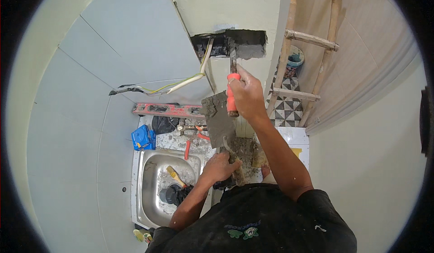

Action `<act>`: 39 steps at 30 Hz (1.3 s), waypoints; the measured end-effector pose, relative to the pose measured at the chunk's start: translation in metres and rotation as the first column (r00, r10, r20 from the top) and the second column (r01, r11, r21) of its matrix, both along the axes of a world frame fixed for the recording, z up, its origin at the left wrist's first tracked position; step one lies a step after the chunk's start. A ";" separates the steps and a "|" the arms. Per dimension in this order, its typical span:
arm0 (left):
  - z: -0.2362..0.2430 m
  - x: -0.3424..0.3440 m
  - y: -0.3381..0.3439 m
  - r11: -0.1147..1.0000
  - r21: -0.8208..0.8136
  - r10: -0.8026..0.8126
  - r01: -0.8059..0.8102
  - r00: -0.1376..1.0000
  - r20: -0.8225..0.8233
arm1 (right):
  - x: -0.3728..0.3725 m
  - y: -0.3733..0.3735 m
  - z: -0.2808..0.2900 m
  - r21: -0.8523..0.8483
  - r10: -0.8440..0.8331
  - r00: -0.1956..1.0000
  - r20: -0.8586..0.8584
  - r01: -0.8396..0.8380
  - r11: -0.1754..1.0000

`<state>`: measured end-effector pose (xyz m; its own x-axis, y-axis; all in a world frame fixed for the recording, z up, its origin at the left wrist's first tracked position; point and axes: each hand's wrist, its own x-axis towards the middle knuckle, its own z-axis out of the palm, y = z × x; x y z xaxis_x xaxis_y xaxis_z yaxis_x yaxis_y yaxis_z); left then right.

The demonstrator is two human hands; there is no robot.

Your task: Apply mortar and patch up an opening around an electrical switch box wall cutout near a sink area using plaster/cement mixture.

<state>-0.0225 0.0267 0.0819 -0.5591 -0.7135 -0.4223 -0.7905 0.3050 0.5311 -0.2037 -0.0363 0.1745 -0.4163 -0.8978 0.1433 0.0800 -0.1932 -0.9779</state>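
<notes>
My right hand [247, 95] is closed round the red handle of a narrow-bladed chisel [232, 92]. Its grey-smeared blade reaches up into a rectangular recess [254, 38] cut in the cream wall, where wet grey mortar covers the right part. Below it, my left hand [220, 166] grips a plastering trowel [219, 122] by its handle. The trowel's flat blade lies under the chisel handle and carries a layer of grey mortar. Loose electrical cables [205, 63] come out of the recess's left half and hang to the left.
On the dirty counter sit a red spirit level [167, 110], red-handled pliers [187, 149] and a blue pack [143, 138]. A steel sink [149, 199] holds a brush [175, 175] and a dark fitting. To the right stand a wooden ladder [312, 40] and a bucket [294, 58].
</notes>
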 end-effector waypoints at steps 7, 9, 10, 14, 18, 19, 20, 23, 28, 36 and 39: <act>-0.006 0.012 -0.004 0.999 -0.013 0.038 -0.038 0.998 -0.059 | 0.010 0.070 0.004 0.091 0.079 0.982 0.169 -0.096 0.991; -0.002 0.012 -0.006 1.000 0.013 0.024 -0.024 0.998 -0.063 | -0.002 0.084 0.007 0.129 0.138 0.954 0.268 -0.177 0.976; 0.001 0.013 -0.010 1.000 0.013 0.022 -0.021 0.996 -0.084 | -0.007 0.085 0.006 0.142 0.178 0.913 0.367 -0.245 0.959; -0.013 0.020 -0.016 1.000 0.007 0.021 -0.020 0.980 -0.196 | -0.007 0.107 -0.008 0.227 0.250 0.911 0.327 -0.333 0.915; -0.005 0.013 -0.016 0.998 -0.048 0.026 -0.034 0.987 -0.161 | 0.004 0.119 -0.016 0.256 0.174 0.833 0.526 -0.350 0.901; -0.006 0.013 -0.015 0.995 -0.084 0.039 -0.052 0.988 -0.149 | 0.007 0.120 -0.016 0.247 0.140 0.796 0.589 -0.342 0.907; -0.006 0.013 -0.014 0.990 -0.121 0.052 -0.069 0.989 -0.137 | 0.007 0.121 -0.016 0.246 0.138 0.794 0.591 -0.341 0.907; 0.001 0.008 -0.014 0.980 -0.182 0.073 -0.086 0.994 -0.080 | -0.004 0.124 -0.017 0.152 0.177 0.633 0.754 -0.430 0.890; -0.001 0.017 -0.018 0.949 -0.310 0.053 -0.062 0.998 -0.037 | -0.029 0.125 -0.017 -0.059 0.326 0.331 0.885 -0.617 0.785; -0.008 0.030 -0.026 0.897 -0.442 0.018 0.025 0.996 0.091 | -0.039 0.128 -0.011 -0.188 0.410 0.251 0.877 -0.608 0.772; -0.012 0.030 -0.025 0.869 -0.495 0.027 0.016 0.996 0.080 | -0.038 0.120 -0.006 -0.223 0.460 0.322 0.828 -0.563 0.796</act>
<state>0.0079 0.0012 0.0697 -0.5340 -0.8436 -0.0564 -0.8264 0.5068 0.2455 -0.2420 0.0840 0.1688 0.2627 -0.9623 -0.0703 0.8788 0.2687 -0.3943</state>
